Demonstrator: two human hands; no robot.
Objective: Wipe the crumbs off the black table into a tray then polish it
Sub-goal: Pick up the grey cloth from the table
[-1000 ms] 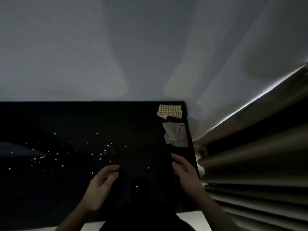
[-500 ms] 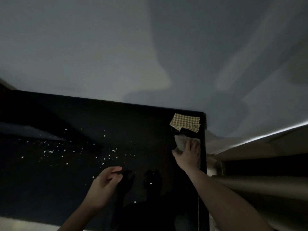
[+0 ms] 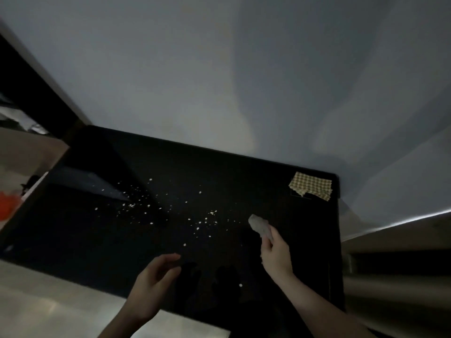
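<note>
The black table (image 3: 244, 176) fills the middle of the dim view. Pale crumbs (image 3: 205, 220) lie scattered over its centre and left part. My right hand (image 3: 275, 254) is shut on a crumpled pale cloth (image 3: 260, 224), held just right of the crumbs, low over the tabletop. My left hand (image 3: 153, 286) hovers over the near edge with fingers loosely curled and nothing in it. A yellow checked cloth (image 3: 311, 186) lies folded in the far right corner. No tray can be made out in this dark scene.
A pale wall (image 3: 219, 81) rises straight behind the table. Light floor (image 3: 48, 301) shows in front. A curtain or bedding (image 3: 402, 240) lies to the right, and an orange object (image 3: 7, 206) sits beyond the left edge.
My right hand reached to the pale cloth near the far right edge, took hold of it and carried it left toward the crumbs. The camera swung left, and my left hand hardly moved.
</note>
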